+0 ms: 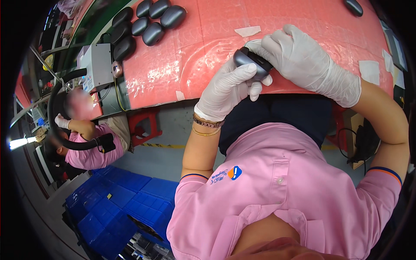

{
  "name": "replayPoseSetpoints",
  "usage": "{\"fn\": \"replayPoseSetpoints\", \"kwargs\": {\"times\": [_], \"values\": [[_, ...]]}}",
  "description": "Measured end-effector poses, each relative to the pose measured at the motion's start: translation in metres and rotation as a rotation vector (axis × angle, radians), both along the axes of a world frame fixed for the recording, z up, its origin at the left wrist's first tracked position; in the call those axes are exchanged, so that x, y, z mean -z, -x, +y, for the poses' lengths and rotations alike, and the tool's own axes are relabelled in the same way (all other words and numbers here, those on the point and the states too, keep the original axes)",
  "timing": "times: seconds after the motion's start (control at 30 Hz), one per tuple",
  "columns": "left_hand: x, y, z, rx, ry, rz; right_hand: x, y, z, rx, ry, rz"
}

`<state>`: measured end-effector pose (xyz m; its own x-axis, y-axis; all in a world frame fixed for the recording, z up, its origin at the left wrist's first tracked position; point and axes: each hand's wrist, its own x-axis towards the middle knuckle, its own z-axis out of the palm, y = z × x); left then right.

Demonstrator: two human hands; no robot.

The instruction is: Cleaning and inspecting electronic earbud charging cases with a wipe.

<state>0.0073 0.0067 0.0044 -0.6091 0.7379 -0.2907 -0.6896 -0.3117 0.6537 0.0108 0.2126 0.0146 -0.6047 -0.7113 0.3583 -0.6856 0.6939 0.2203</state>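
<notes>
Over the near edge of the table, a glossy dark blue-grey earbud case [252, 65] is held, with a dark recess showing on its upper side. My left hand [229, 86], in a white glove, grips the case from the left and below, its thumb lying across the near face. My right hand [292, 54], also gloved, is closed with curled fingers against the far right side of the case. Its fingertips are partly hidden, so anything small between them cannot be made out.
Several similar cases [153, 34] lie at the far left, and one more case [353, 7] at the far right. Pink film covers the table [203, 39], with paper pieces [369, 71] on it. A grey box [99, 65] stands left, near another person [93, 147]; blue crates [130, 195] sit below.
</notes>
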Motion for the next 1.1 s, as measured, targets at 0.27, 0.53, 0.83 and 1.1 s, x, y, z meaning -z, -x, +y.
{"fn": "replayPoseSetpoints", "kwargs": {"times": [0.27,0.53,0.83,1.1], "values": [[0.0,-0.013,-0.002,-0.071,0.0,0.236,-0.007,-0.001,0.029,0.221,0.514,-0.233],[0.004,-0.013,0.006,-0.192,0.003,0.39,-0.006,-0.053,0.007,0.367,1.15,-0.707],[0.01,-0.015,0.01,-0.237,0.093,0.473,-0.006,-0.047,-0.022,0.152,0.822,-0.479],[0.017,-0.017,0.009,-0.219,0.242,0.757,-0.018,-0.045,-0.039,0.3,0.238,-0.262]]}}
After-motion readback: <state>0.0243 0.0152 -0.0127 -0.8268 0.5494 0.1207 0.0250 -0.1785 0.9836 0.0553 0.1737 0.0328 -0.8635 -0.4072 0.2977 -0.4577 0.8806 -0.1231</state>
